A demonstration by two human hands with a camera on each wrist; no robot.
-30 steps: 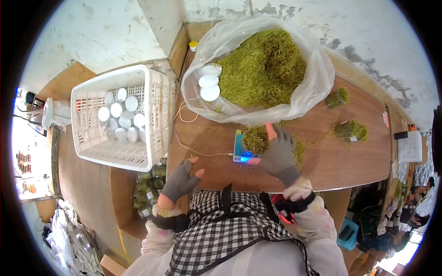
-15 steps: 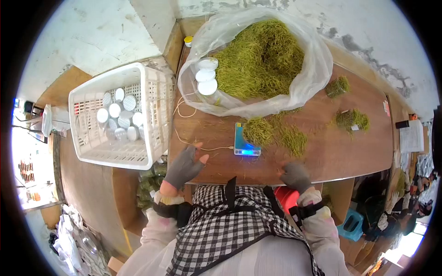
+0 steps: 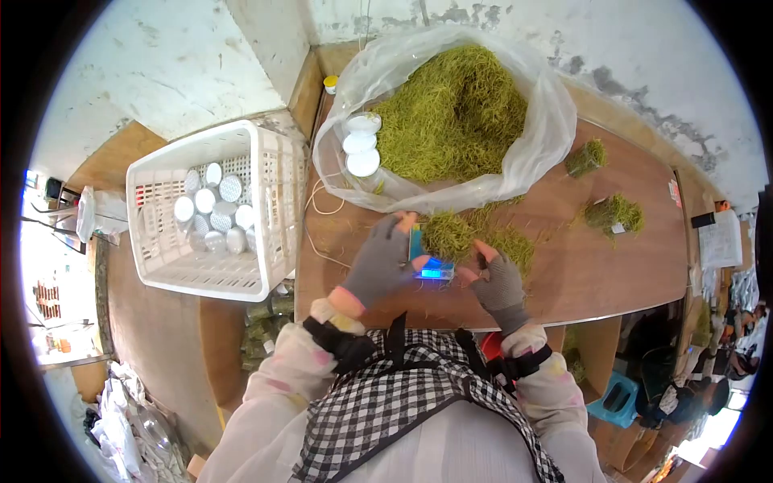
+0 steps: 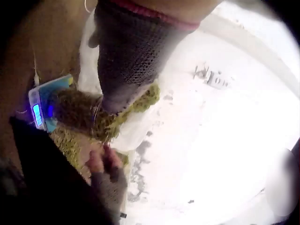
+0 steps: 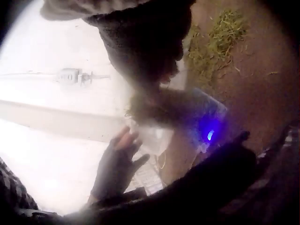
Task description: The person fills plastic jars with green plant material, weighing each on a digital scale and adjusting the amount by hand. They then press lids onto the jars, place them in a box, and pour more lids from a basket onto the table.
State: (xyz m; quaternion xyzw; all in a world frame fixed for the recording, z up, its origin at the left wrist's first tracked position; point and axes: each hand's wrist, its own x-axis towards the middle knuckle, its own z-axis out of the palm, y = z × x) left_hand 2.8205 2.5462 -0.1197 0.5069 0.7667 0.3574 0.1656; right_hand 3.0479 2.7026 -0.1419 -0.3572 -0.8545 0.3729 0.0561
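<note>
A clear jar (image 4: 77, 110) packed with dried green stems stands on a small blue digital scale (image 3: 436, 270), stems (image 3: 448, 233) sticking out above its rim. My left hand (image 3: 377, 262), in a grey fingerless glove, is at the scale's left side with fingers extended toward the jar. On the other side my right hand (image 3: 499, 288) has its thumb and fingers apart, fingertips close to the jar's lower right. In the left wrist view the left glove (image 4: 133, 56) overlaps the jar's mouth. The right wrist view is dark and blurred around the jar.
Loose stems (image 3: 510, 245) lie right of the scale. Behind stands a big plastic bag (image 3: 547, 145) of stems, with white lids (image 3: 363, 163) at its left. Two filled jars (image 3: 616, 216) stand at right. A white crate (image 3: 259, 209) at left holds lidded containers (image 3: 204, 200).
My right hand drew back from the jar toward the table's front edge, then returned to the jar's right. The left hand moved right and forward to the scale.
</note>
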